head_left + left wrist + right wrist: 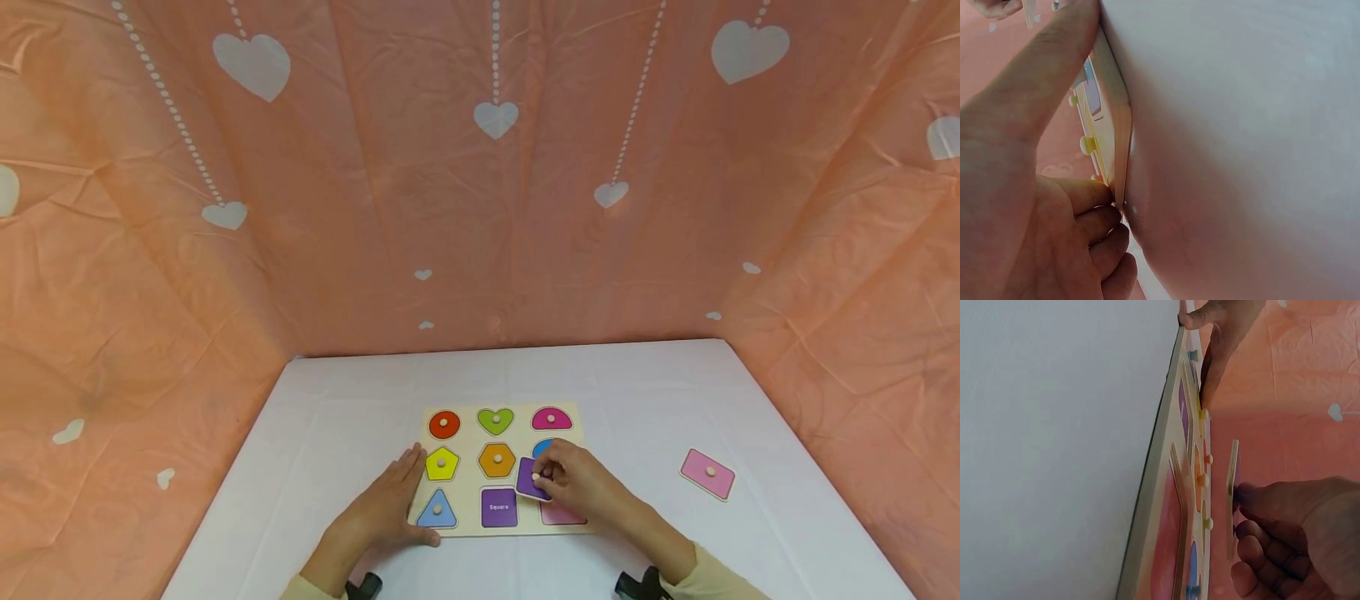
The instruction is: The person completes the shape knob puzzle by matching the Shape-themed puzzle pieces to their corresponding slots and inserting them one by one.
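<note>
A wooden shape puzzle board lies flat on the table, knobbed pieces seated in most of its recesses. My right hand pinches the purple square piece by its knob, and in the right wrist view this piece is raised off the board and tilted. Below and left of it shows the square recess, printed "Square". The pink rectangle recess is bare too, partly behind the right hand. My left hand rests along the board's left edge, fingers straight, thumb at the near corner.
The pink rectangle piece lies on the white table to the right of the board. A peach cloth with white hearts hangs behind and at both sides.
</note>
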A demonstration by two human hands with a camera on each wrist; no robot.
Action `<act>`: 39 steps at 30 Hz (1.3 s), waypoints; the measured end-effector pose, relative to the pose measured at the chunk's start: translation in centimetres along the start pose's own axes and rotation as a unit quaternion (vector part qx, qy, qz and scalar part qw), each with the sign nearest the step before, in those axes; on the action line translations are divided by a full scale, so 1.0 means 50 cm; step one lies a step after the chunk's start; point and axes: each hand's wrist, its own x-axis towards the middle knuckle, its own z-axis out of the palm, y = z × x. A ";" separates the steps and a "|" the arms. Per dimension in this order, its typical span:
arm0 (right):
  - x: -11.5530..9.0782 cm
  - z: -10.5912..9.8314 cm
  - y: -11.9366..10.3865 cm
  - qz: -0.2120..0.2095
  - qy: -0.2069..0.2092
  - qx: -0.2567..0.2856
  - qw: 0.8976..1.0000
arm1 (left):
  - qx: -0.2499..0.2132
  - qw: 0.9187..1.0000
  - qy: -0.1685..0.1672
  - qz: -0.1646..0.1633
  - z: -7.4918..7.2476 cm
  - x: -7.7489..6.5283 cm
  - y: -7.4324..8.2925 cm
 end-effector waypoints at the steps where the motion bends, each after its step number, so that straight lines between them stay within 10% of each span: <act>1: 0.000 0.003 -0.001 -0.007 0.000 -0.001 1.000 | 0.000 1.000 0.000 0.000 0.000 0.000 0.000; 12: 0.005 0.033 -0.013 -0.050 -0.019 0.017 0.998 | -0.002 1.000 0.000 -0.002 -0.004 0.000 0.003; 39: 0.032 0.089 -0.053 0.024 -0.085 0.008 0.996 | -0.004 1.000 -0.003 -0.001 -0.002 0.002 0.001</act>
